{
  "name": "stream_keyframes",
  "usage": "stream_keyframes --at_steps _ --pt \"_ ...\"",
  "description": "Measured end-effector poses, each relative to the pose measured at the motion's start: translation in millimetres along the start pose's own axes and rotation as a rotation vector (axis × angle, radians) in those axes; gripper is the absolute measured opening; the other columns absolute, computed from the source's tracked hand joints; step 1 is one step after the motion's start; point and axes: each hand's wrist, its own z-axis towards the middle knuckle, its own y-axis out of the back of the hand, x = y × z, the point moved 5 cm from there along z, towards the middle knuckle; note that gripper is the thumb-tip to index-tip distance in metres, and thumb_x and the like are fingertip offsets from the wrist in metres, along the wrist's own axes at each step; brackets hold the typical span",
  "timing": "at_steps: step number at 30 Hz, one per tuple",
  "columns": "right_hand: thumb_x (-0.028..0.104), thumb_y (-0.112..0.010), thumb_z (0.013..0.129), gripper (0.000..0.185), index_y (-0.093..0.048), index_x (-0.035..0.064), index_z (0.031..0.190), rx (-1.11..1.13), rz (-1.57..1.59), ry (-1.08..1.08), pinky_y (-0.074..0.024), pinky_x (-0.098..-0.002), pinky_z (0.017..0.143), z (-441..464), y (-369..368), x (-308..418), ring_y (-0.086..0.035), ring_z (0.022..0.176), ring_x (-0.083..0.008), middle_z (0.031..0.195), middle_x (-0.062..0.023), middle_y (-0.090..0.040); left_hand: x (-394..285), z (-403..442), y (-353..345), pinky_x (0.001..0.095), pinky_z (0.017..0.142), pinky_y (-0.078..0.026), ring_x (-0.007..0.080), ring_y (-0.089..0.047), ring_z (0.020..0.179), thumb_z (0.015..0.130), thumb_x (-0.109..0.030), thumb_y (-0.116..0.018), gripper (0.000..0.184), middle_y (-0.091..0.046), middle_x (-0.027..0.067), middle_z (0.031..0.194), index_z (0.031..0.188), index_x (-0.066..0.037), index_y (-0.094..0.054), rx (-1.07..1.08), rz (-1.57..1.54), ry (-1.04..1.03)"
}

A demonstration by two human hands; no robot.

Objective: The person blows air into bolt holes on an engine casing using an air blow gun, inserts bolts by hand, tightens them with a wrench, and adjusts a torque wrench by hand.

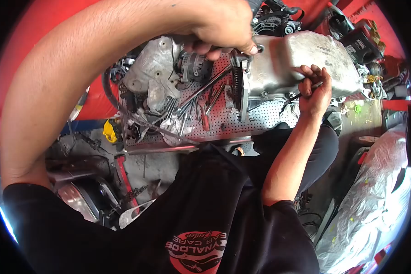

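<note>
My left hand (226, 29) reaches across from the left, its fingers curled and its thumb pressed down at the end of the engine. Whatever it grips is mostly hidden under the palm; a small dark metal piece (259, 48) shows by the thumb. Below it stands the toothed edge of a round engine part (237, 86). My right hand (314, 91) is closed around a thin dark rod-like tool (297, 97), which slants down to the left. This hand is in front of the silvery metal oil pan (324, 50) on the engine, near its lower flange.
A perforated metal bench (265, 112) carries wrenches, a red-handled tool (203, 114), an alternator (195, 66) and a grey cast cover (153, 66). A black bottle (360, 45) stands at the upper right. Plastic sheeting (370, 201) drapes something at the lower right.
</note>
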Motion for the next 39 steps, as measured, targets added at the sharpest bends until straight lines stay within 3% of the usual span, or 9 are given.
stream_keyframes --at_steps 4,7,13,16,23,27,31,33,39 --pt "0.022 -0.059 0.096 0.026 -0.064 -0.0023 0.104 -0.091 -0.330 0.031 -0.0240 -0.0206 0.040 -8 -20 9 -0.039 0.043 -0.0083 0.091 -0.0201 -0.072 -9 15 -10 0.0385 0.061 -0.052 0.0254 -0.067 0.068 0.094 -0.019 -0.055 0.028 -0.072 0.0151 0.083 0.094 0.003 -0.073 -0.035 0.610 -0.335" --pt "0.021 -0.074 0.088 0.032 -0.071 0.0010 0.112 0.296 -1.086 0.133 -0.0469 -0.0252 0.059 -34 -81 -1 -0.057 0.064 -0.0085 0.097 -0.0092 -0.074 -10 0 -7 0.0403 0.066 -0.054 0.0275 -0.071 0.075 0.092 -0.014 -0.055 0.026 -0.073 0.0161 0.085 0.093 0.004 -0.075 -0.047 0.488 -0.287" --pt "0.023 -0.077 0.087 0.030 -0.071 -0.0010 0.103 0.459 -1.166 0.283 -0.0482 -0.0306 0.064 -35 -113 -41 -0.055 0.063 -0.0113 0.071 -0.0131 -0.068 12 5 1 0.0405 0.060 -0.052 0.0248 -0.068 0.068 0.093 -0.016 -0.054 0.028 -0.072 0.0131 0.078 0.085 0.001 -0.075 -0.137 -0.001 -0.129" --pt "0.022 -0.075 0.088 0.028 -0.071 -0.0008 0.104 0.463 -1.135 0.276 -0.0482 -0.0313 0.062 -37 -112 -41 -0.057 0.061 -0.0137 0.071 -0.0148 -0.068 -8 14 -11 0.0400 0.055 -0.049 0.0246 -0.062 0.059 0.093 -0.017 -0.054 0.030 -0.067 0.0100 0.068 0.077 0.001 -0.071 -0.042 0.696 -0.542" --pt "0.016 -0.073 0.089 0.021 -0.070 -0.0001 0.102 0.408 -1.210 0.462 -0.0495 -0.0347 0.061 -53 -118 -33 -0.065 0.062 -0.0203 0.073 -0.0175 -0.068 -4 -5 -2 0.0400 0.061 -0.052 0.0268 -0.068 0.068 0.087 -0.015 -0.057 0.026 -0.072 0.0191 0.081 0.089 0.003 -0.075 -0.154 0.189 -0.156" --pt "0.016 -0.072 0.089 0.022 -0.070 -0.0006 0.103 0.387 -1.296 0.343 -0.0500 -0.0352 0.062 -49 -115 -38 -0.065 0.062 -0.0237 0.076 -0.0197 -0.068 -13 6 -3 0.0382 0.061 -0.052 0.0259 -0.067 0.064 0.087 -0.018 -0.058 0.027 -0.070 0.0176 0.075 0.079 0.003 -0.074 -0.192 0.527 -0.356" --pt "0.015 -0.073 0.088 0.022 -0.070 -0.0023 0.101 0.370 -1.214 0.435 -0.0518 -0.0381 0.066 -46 -112 -43 -0.070 0.073 -0.0319 0.081 -0.0214 -0.069 5 -7 -6 0.0403 0.054 -0.050 0.0238 -0.061 0.056 0.093 -0.021 -0.056 0.028 -0.066 0.0109 0.068 0.080 0.000 -0.071 -0.179 -0.023 -0.104" --pt "0.015 -0.073 0.087 0.022 -0.070 -0.0018 0.101 0.414 -1.254 0.480 -0.0517 -0.0383 0.066 -53 -127 -34 -0.070 0.072 -0.0317 0.081 -0.0216 -0.069 6 -13 -11 0.0324 0.040 -0.047 0.0166 -0.054 0.043 0.089 -0.029 -0.066 0.033 -0.062 0.0069 0.060 0.077 0.001 -0.068 -0.295 -0.059 -0.070" --pt "0.014 -0.072 0.088 0.018 -0.070 0.0005 0.099 0.393 -1.270 0.468 -0.0509 -0.0391 0.065 -54 -127 -33 -0.068 0.069 -0.0328 0.080 -0.0215 -0.068 5 -14 -10 0.0321 0.041 -0.047 0.0170 -0.055 0.045 0.088 -0.030 -0.065 0.035 -0.059 0.0066 0.057 0.076 0.002 -0.068 -0.335 -0.051 -0.021"
